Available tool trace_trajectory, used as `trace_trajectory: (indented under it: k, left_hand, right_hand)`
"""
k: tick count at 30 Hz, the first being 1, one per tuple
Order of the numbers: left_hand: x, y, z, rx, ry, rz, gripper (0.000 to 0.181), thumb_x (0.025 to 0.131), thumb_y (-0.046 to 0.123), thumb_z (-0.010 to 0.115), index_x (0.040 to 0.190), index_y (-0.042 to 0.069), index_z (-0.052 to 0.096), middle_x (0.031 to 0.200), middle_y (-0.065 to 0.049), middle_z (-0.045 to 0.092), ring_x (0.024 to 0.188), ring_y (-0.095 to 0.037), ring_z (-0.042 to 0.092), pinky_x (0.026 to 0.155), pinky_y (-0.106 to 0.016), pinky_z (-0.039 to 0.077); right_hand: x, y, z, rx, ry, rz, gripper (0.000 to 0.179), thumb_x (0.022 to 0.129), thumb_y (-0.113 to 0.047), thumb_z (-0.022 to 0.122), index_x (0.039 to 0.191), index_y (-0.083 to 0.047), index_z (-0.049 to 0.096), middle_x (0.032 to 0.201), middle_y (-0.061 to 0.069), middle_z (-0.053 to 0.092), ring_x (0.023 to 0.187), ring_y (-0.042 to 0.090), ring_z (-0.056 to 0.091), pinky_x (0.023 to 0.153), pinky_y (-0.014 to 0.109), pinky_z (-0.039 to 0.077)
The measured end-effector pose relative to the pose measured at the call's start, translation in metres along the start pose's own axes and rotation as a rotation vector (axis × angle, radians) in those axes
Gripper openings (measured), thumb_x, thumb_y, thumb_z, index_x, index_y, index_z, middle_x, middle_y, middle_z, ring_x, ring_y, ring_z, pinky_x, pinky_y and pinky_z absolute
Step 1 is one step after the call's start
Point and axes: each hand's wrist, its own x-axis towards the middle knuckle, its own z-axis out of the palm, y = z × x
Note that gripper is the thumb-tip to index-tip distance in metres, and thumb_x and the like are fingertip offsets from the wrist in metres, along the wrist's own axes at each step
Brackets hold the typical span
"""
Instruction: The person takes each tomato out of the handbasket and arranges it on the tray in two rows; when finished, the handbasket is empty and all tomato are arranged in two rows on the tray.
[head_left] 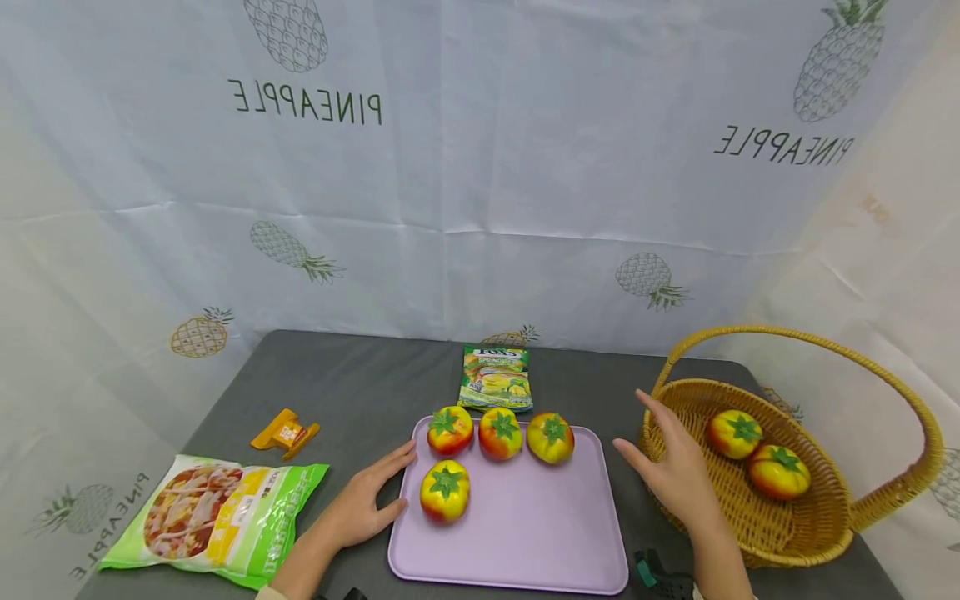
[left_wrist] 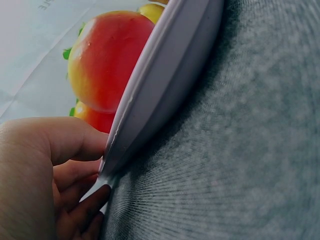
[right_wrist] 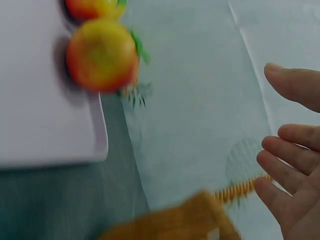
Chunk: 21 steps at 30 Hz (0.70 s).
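A lilac tray [head_left: 517,517] lies on the table with several red-and-yellow fruits with green leafy tops, like persimmons. Three stand in a row along its far edge, the middle fruit [head_left: 500,433] among them; another fruit [head_left: 445,492] sits nearer, at the left. My left hand [head_left: 367,500] rests at the tray's left side, its thumb and fingertips right at the rim [left_wrist: 145,75]. Between the tray and a wicker basket [head_left: 772,533], my right hand [head_left: 678,475] is raised with fingers spread and nothing in it. Inside the basket lie two similar fruits [head_left: 780,472].
Behind the tray lies a green FOX'S candy packet [head_left: 495,379]. To the left are a large green-and-white food bag [head_left: 217,517] and a small orange wrapped snack [head_left: 287,433]. The basket's tall handle [head_left: 810,337] arches over the right side. A pineapple-print cloth [head_left: 480,167] hangs behind the table.
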Motion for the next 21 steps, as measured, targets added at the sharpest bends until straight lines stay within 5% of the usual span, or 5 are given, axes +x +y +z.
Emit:
trace_trajectory:
  k: [13, 21]
  left_hand:
    - [0.001, 0.000, 0.000, -0.015, -0.003, -0.006, 0.058, 0.079, 0.016, 0.067, 0.136, 0.010, 0.052, 0.148, -0.001, 0.043, 0.131, -0.023, 0.047, 0.102, -0.047, 0.042]
    - [0.000, 0.000, 0.001, -0.012, 0.000, -0.002, 0.059, 0.079, 0.016, 0.067, 0.136, 0.010, 0.052, 0.148, -0.002, 0.044, 0.130, -0.024, 0.048, 0.102, -0.047, 0.043]
  right_hand:
    - [-0.024, 0.064, -0.061, -0.162, -0.035, 0.296, 0.078, 0.091, -0.036, 0.060, 0.149, 0.000, 0.022, 0.137, 0.038, 0.035, 0.111, 0.055, 0.042, 0.078, 0.065, 0.038]
    - [-0.029, 0.094, -0.081, -0.223, -0.015, 0.386, 0.078, 0.093, -0.038, 0.055, 0.146, 0.008, 0.020, 0.134, 0.042, 0.034, 0.115, 0.059, 0.034, 0.087, 0.067, 0.031]
